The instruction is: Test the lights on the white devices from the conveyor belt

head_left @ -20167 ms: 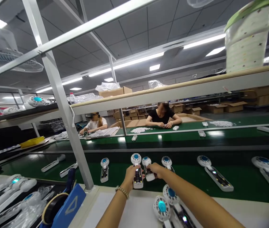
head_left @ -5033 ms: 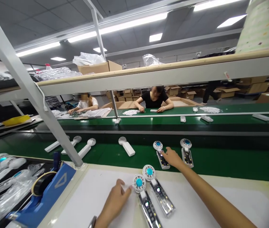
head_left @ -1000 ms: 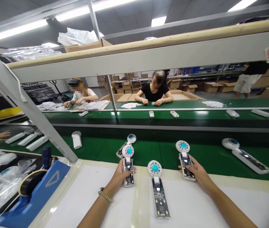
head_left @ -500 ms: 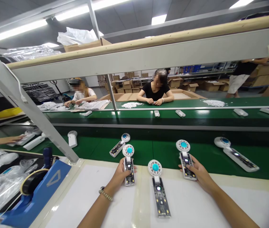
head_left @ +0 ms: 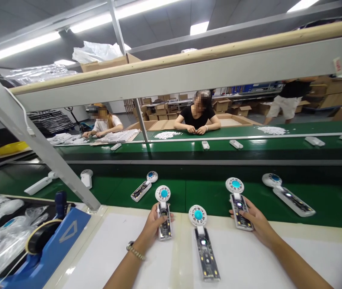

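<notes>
My left hand is closed around the handle of a small handheld fan, thumb on its dark, clear-faced front. In my right hand is a second handheld fan, its round white head with blue centre pointing away and a light glowing on the handle. Between the two hands a third fan lies face up on the white work surface, its light lit. Just beyond my hands, two more fans rest on the green belt.
A blue tape dispenser stands at left, beside bagged white fans. A slanted metal post rises there, and a beam crosses overhead. White casings lie on the far belt, where two people sit.
The fans on the near belt have shifted left, while casings on the far belt have shifted right. Another person's hand at the left edge is gone from view. Both my hands keep their fans.
</notes>
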{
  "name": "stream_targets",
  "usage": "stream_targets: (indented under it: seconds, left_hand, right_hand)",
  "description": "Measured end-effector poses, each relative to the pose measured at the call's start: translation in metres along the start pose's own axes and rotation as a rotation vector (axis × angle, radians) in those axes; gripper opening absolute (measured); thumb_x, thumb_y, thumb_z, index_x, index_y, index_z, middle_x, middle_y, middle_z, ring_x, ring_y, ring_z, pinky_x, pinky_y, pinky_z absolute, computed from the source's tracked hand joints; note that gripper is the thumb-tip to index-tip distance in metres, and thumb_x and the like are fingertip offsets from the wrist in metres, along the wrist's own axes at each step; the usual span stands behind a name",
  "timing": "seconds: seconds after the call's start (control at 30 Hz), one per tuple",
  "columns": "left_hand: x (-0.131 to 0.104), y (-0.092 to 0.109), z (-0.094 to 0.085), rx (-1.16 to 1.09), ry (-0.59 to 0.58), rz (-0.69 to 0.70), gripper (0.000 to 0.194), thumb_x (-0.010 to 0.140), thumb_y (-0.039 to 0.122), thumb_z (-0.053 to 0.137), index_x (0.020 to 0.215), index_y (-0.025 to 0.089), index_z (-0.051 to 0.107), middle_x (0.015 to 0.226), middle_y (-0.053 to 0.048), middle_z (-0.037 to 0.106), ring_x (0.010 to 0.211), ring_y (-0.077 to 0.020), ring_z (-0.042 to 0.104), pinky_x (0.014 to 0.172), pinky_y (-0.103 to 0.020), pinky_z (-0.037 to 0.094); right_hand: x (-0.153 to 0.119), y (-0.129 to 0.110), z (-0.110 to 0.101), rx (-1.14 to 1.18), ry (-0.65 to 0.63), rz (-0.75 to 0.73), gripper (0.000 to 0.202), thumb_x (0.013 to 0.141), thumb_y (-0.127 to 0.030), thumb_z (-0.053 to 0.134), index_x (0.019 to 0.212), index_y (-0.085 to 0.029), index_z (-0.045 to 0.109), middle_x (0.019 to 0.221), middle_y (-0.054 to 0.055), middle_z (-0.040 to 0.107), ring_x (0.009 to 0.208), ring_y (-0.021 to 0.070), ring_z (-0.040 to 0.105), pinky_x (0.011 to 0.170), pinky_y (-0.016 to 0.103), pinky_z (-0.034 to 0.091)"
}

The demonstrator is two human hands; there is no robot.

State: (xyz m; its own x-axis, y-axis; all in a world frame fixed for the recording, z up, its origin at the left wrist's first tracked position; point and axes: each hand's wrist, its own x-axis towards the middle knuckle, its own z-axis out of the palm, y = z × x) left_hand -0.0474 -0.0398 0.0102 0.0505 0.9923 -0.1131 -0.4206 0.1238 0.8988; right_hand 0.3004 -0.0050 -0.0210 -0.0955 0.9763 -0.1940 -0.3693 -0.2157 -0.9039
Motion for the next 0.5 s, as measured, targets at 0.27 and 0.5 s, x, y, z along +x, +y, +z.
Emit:
stream_targets:
  seconds: [0.27, 0.5]
  left_hand:
    - [0.005, 0.000, -0.005, -0.026, -0.015, -0.123, 0.057, 0.075, 0.065, 0.040, 0.067, 0.013, 0.060, 0.047, -0.002, 0.054, 0.045, -0.0149, 0.051, 0.077, -0.040, 0.048]
    - [0.059, 0.022, 0.011, 0.406, 0.179, -0.036, 0.056, 0.070, 0.065, 0.048, 0.076, 0.011, 0.058, 0.069, -0.011, 0.062, 0.066, -0.0230, 0.059, 0.068, -0.035, 0.046]
  right_hand:
    - [-0.002, -0.013, 0.008, 0.223, -0.083, -0.010, 0.057, 0.075, -0.069, 0.035, 0.071, -0.018, 0.059, 0.058, 0.004, 0.058, 0.054, 0.0186, 0.058, 0.065, 0.034, 0.051]
    - [0.046, -0.026, 0.009, -0.192, 0.149, -0.168, 0.048, 0.074, -0.063, 0.046, 0.074, -0.017, 0.059, 0.065, 0.007, 0.063, 0.065, 0.0230, 0.061, 0.065, 0.035, 0.050]
